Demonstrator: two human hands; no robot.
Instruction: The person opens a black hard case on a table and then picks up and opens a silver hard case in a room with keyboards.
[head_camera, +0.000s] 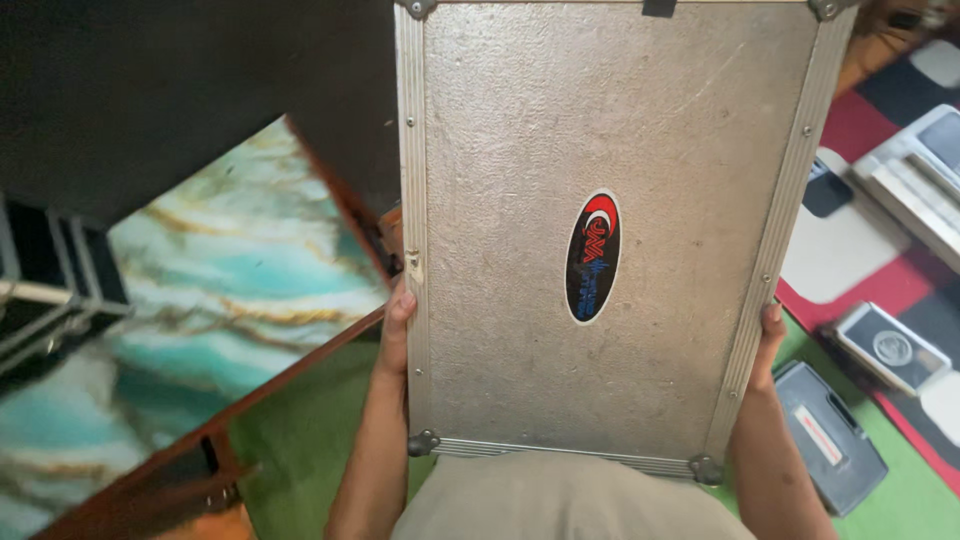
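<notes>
From the head view, the only one I have, I look straight down on a flat silver case (600, 230) that fills the middle and upper part of the frame. Its broad face is pebbled metal-look sheet, framed by ribbed aluminium edging with riveted corner caps, and an oval sticker (593, 257) sits near the centre. The case is held up in front of the body, above the lap, clear of the floor.

My left hand (397, 325) clamps the case's left edge low down, thumb lying along the ribbed rail, the other fingers hidden behind the panel. My right hand (768, 345) does the same on the right edge at nearly the same height; only the thumb side shows, so I cannot tell how far the fingers wrap behind. Both hands press inward against the rails rather than pinching any small part.

I judge the case stiff and fairly heavy for its size, with hard edges that will not give. The textured face offers some friction, but the smooth rails could slip in the palm, so the edges near the lower corners, where the hands are now, seem the sound place to grip. No handle is in view.

To the left lies a marbled teal panel (230, 290) in a wooden frame. To the right, on a green and red mat (900, 500), sit a grey plastic box (830, 440) and a small pale device (890, 348), well apart from the case.
</notes>
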